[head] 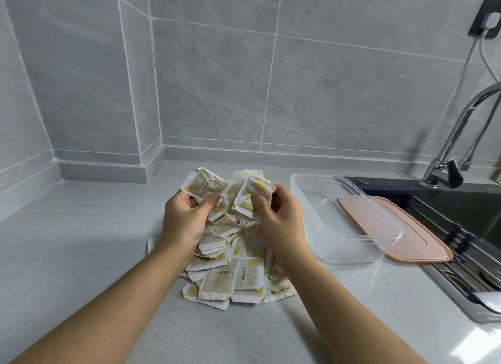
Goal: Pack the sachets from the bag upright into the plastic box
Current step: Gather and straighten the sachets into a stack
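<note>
A clear plastic bag [238, 182] full of white sachets with yellow stripes [235, 277] lies on the grey counter in front of me. My left hand [187, 217] pinches the bag's upper left part, fingers closed on plastic and a sachet. My right hand [279, 214] grips the bag's upper right part the same way. Both hands hold the bag's top raised above the pile. The clear plastic box [352, 255] stands to the right of the pile with nothing in it.
A pink lid [423, 244] lies flat behind and to the right of the box. A steel sink [461, 217] with a chrome tap [450, 152] is at the right. Grey tiled walls form a corner at the back left. A wall socket [485, 19] with cables is at the upper right.
</note>
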The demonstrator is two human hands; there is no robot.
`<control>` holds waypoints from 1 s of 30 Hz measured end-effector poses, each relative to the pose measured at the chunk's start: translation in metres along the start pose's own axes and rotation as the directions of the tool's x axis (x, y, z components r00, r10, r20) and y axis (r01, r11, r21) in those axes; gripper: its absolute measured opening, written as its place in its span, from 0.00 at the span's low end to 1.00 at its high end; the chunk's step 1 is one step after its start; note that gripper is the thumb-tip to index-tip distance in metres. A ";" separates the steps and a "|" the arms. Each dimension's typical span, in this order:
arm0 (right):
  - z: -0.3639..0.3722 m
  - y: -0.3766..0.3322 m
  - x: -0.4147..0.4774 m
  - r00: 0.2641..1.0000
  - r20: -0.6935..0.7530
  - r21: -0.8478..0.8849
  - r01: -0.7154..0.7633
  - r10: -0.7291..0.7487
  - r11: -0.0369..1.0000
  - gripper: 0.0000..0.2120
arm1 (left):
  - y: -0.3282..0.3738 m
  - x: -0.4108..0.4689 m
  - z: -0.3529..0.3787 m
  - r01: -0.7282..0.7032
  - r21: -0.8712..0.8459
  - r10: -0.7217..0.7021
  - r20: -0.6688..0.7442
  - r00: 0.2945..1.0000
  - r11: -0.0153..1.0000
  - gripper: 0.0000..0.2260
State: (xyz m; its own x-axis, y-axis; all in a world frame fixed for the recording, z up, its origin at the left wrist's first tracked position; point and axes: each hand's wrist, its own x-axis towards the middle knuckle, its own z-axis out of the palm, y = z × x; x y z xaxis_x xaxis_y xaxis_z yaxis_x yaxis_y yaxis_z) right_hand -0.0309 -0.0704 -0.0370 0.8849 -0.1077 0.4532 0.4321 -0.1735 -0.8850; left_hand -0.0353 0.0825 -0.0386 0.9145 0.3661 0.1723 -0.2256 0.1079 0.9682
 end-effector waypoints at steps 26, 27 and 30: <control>0.002 0.001 -0.001 0.988 0.145 0.149 -0.073 0.051 0.986 0.05 | 0.005 -0.001 -0.001 -0.138 0.112 0.127 0.097 0.987 0.984 0.09; 0.003 0.001 -0.001 0.988 0.145 0.154 -0.074 0.052 0.985 0.06 | 0.005 -0.002 0.000 -0.165 0.116 0.149 0.138 0.979 0.979 0.09; 0.005 0.002 -0.001 0.986 0.152 0.160 -0.087 0.063 0.983 0.08 | 0.005 -0.005 0.002 -0.190 0.056 0.172 0.231 0.958 0.980 0.12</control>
State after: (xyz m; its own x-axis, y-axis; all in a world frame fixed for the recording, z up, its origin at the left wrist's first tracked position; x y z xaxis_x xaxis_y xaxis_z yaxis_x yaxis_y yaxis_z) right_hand -0.0305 -0.0658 -0.0396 0.9264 0.0317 0.3751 0.3754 -0.0043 -0.9268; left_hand -0.0402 0.0792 -0.0342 0.9146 0.1554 0.3734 -0.3757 -0.0154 0.9266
